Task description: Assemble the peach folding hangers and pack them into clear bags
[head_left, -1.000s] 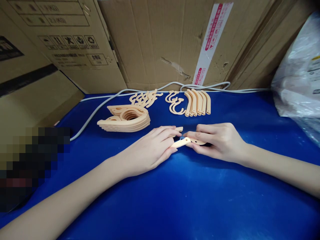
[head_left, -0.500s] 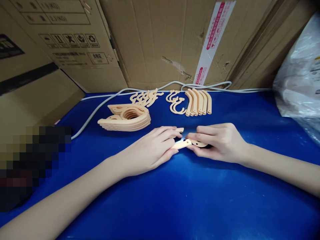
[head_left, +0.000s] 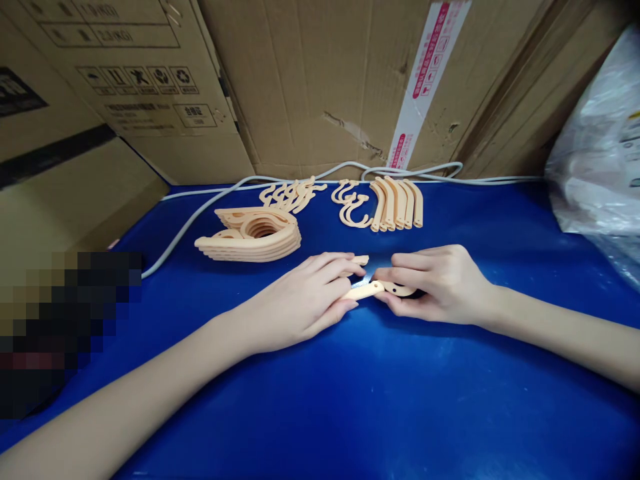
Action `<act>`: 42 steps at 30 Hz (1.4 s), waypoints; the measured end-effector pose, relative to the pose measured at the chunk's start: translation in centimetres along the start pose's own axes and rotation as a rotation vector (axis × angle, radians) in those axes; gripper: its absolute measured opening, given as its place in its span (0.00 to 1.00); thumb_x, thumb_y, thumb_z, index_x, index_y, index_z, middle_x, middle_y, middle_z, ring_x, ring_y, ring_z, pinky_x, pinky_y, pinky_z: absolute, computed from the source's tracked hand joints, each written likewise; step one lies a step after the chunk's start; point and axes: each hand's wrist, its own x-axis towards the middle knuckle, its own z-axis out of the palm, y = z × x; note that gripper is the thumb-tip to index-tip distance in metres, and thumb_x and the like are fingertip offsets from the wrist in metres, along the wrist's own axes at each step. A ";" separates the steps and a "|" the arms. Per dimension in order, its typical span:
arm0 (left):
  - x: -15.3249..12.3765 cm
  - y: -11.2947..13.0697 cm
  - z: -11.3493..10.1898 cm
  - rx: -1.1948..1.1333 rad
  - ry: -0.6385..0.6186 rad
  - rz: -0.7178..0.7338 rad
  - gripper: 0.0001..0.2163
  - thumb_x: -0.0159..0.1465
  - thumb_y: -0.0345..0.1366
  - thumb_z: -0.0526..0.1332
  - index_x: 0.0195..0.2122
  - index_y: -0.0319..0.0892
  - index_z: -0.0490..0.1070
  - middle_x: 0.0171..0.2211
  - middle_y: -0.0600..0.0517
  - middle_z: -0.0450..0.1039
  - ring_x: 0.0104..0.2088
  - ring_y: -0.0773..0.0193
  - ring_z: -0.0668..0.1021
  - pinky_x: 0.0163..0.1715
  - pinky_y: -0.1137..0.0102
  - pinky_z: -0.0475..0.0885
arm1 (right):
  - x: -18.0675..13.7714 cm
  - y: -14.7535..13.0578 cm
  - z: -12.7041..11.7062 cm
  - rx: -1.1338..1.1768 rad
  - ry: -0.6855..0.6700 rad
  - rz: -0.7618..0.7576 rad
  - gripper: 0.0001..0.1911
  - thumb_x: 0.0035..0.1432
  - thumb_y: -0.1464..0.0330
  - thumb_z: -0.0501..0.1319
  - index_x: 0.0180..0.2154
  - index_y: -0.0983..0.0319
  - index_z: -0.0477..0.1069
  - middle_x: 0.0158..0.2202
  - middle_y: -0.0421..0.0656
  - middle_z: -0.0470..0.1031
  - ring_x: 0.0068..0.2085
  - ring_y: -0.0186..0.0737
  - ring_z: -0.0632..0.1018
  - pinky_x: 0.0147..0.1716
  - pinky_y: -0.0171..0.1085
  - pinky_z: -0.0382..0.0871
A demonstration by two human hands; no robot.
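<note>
Joining two peach plastic hanger pieces at mid-counter: the left hand (head_left: 305, 300) pinches a straight arm piece (head_left: 363, 290), the right hand (head_left: 440, 283) grips a flat holed piece (head_left: 400, 289), ends touching. Seating them seems to need a firm, aligned press, though the joint is partly hidden. Since the earlier frame, almost nothing has shifted. Toward the far edge lie stacked hanger bodies (head_left: 253, 237), loose hooks (head_left: 350, 203) and curved arms (head_left: 397, 203).

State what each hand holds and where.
Left hand pinches the straight peach plastic piece at its left end; right hand grips the flat holed piece from its right.
</note>
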 end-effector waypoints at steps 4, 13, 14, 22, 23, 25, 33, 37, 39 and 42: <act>0.1 0.1 0.0 -0.008 -0.010 -0.004 0.12 0.73 0.35 0.50 0.42 0.39 0.72 0.59 0.44 0.68 0.64 0.55 0.64 0.64 0.58 0.63 | 0.0 0.0 0.0 0.040 -0.023 0.018 0.10 0.63 0.63 0.59 0.34 0.60 0.77 0.21 0.35 0.70 0.20 0.28 0.68 0.21 0.32 0.56; 0.0 0.3 0.0 -0.025 -0.010 -0.011 0.12 0.73 0.36 0.50 0.41 0.40 0.72 0.58 0.45 0.68 0.64 0.55 0.64 0.63 0.58 0.63 | 0.1 0.1 0.0 0.077 -0.050 0.029 0.10 0.63 0.64 0.59 0.33 0.61 0.75 0.21 0.35 0.69 0.19 0.28 0.67 0.21 0.32 0.55; 0.0 0.3 0.0 -0.026 -0.010 -0.012 0.12 0.73 0.36 0.50 0.40 0.40 0.72 0.58 0.45 0.68 0.64 0.55 0.64 0.63 0.58 0.63 | 0.1 0.1 0.0 0.086 -0.054 0.029 0.10 0.63 0.64 0.59 0.33 0.61 0.75 0.21 0.35 0.69 0.19 0.28 0.67 0.21 0.32 0.55; 0.2 0.3 -0.2 -0.099 0.002 -0.027 0.11 0.72 0.36 0.52 0.39 0.41 0.72 0.59 0.45 0.68 0.63 0.53 0.66 0.62 0.55 0.62 | 0.0 0.1 0.1 0.129 -0.065 0.001 0.09 0.62 0.65 0.58 0.30 0.60 0.72 0.20 0.34 0.66 0.19 0.28 0.63 0.21 0.32 0.54; 0.2 0.3 -0.3 -0.129 0.007 -0.040 0.11 0.72 0.37 0.51 0.38 0.42 0.71 0.59 0.45 0.68 0.63 0.53 0.66 0.62 0.54 0.62 | 0.1 0.0 0.0 0.127 -0.059 -0.032 0.12 0.62 0.64 0.57 0.28 0.60 0.70 0.20 0.34 0.65 0.19 0.29 0.62 0.22 0.33 0.54; 0.2 0.3 -0.5 -0.199 0.027 -0.088 0.12 0.73 0.37 0.50 0.37 0.42 0.71 0.60 0.46 0.66 0.63 0.54 0.66 0.62 0.55 0.62 | 0.0 -0.2 -0.1 0.124 -0.040 -0.130 0.18 0.63 0.59 0.57 0.23 0.60 0.65 0.19 0.34 0.62 0.19 0.30 0.61 0.21 0.35 0.53; 0.0 -0.1 -0.3 -0.353 0.065 -0.233 0.10 0.65 0.30 0.58 0.46 0.46 0.70 0.61 0.47 0.62 0.66 0.54 0.63 0.63 0.55 0.63 | -0.5 -0.3 0.1 0.107 0.049 -0.221 0.25 0.65 0.50 0.52 0.22 0.58 0.62 0.19 0.35 0.56 0.21 0.33 0.59 0.23 0.39 0.51; 0.0 -0.2 -0.1 -0.365 0.154 -0.240 0.11 0.65 0.31 0.60 0.48 0.45 0.69 0.58 0.46 0.65 0.63 0.55 0.67 0.62 0.55 0.64 | 0.0 -0.2 -0.1 0.080 0.030 -0.204 0.19 0.64 0.56 0.53 0.26 0.59 0.67 0.22 0.38 0.63 0.24 0.35 0.64 0.25 0.38 0.56; 0.1 -0.1 0.0 -0.352 0.184 -0.229 0.11 0.65 0.32 0.61 0.49 0.44 0.69 0.57 0.46 0.66 0.62 0.56 0.68 0.61 0.58 0.66 | 0.2 -0.1 -0.3 0.088 0.011 -0.188 0.15 0.64 0.58 0.54 0.29 0.60 0.69 0.25 0.40 0.68 0.27 0.36 0.67 0.28 0.38 0.60; 0.2 0.0 0.0 -0.309 0.199 -0.211 0.11 0.66 0.33 0.61 0.50 0.42 0.68 0.57 0.46 0.67 0.60 0.59 0.69 0.61 0.63 0.66 | 0.4 -0.1 -0.4 0.108 0.018 -0.148 0.13 0.64 0.60 0.56 0.33 0.61 0.71 0.30 0.44 0.74 0.32 0.39 0.71 0.32 0.38 0.65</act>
